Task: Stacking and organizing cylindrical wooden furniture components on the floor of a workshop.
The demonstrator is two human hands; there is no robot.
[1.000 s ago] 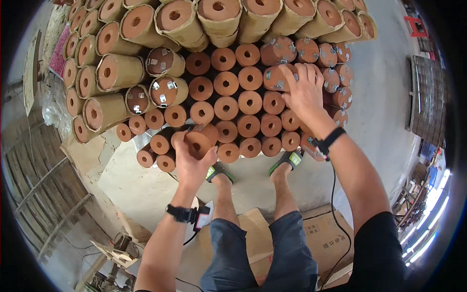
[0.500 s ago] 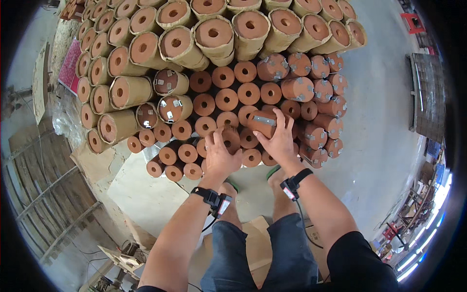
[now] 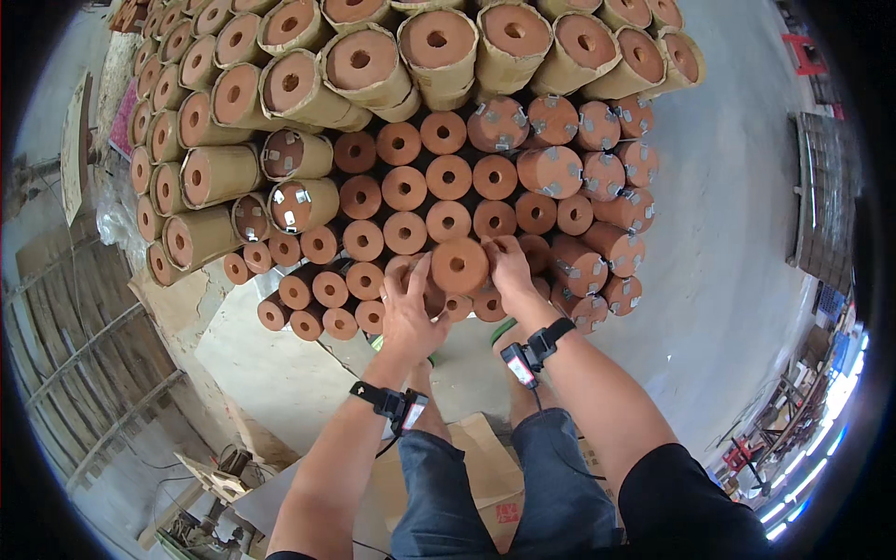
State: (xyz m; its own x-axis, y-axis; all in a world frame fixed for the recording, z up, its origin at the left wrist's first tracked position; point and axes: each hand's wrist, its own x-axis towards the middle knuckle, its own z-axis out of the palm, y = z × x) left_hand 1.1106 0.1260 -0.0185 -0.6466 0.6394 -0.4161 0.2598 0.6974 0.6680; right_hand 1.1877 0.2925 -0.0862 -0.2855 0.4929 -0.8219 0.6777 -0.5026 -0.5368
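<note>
Held cylinder (image 3: 459,248): red-brown, matt, clay-like to my eye; face even, finely grained. Wrappers (image 3: 441,89) on the upper cylinders: tan paper or thin card, dull, creased, edges ragged. Tabs (image 3: 290,210) on the left-hand ends: look metallic, bright, throwing glare; tabs (image 3: 574,168) on the right-hand ends greyer, duller. Film (image 3: 117,222) at left: clear plastic, crumpled, glossy. Floor (image 3: 719,205): smooth, grey, faint sheen from where I stand. Flattened carton (image 3: 476,446): brown cardboard, matt. Shorts (image 3: 560,476): blue-grey cloth, matt. Sleeve (image 3: 686,499): black cloth, lustreless. Slats (image 3: 89,350): apparently wood, weathered, rough.
</note>
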